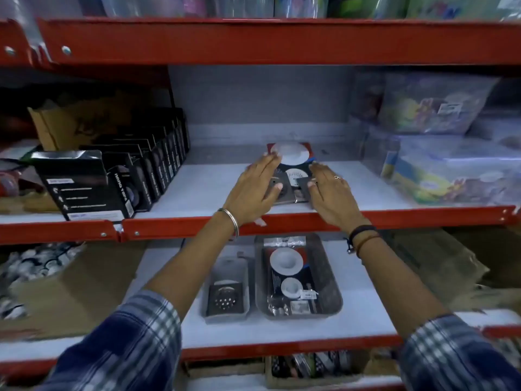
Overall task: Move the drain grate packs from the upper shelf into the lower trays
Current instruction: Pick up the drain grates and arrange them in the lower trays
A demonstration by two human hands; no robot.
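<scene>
A stack of drain grate packs [291,162] lies flat on the upper white shelf [214,193], with a large white disc showing on the top card. My left hand [256,190] rests on the stack's left side, thumb on a square metal grate. My right hand [329,193] touches its right side, fingers spread. On the lower shelf a large grey tray [329,280] holds a similar pack [287,272]. A small grey tray [245,277] to its left holds a square grate pack [224,297].
A row of black boxes [132,170] stands at the left of the upper shelf beside a cardboard box [70,122]. Clear plastic bins [439,153] fill the right. Red shelf rails [310,218] run across. Cardboard boxes [439,263] flank the lower trays.
</scene>
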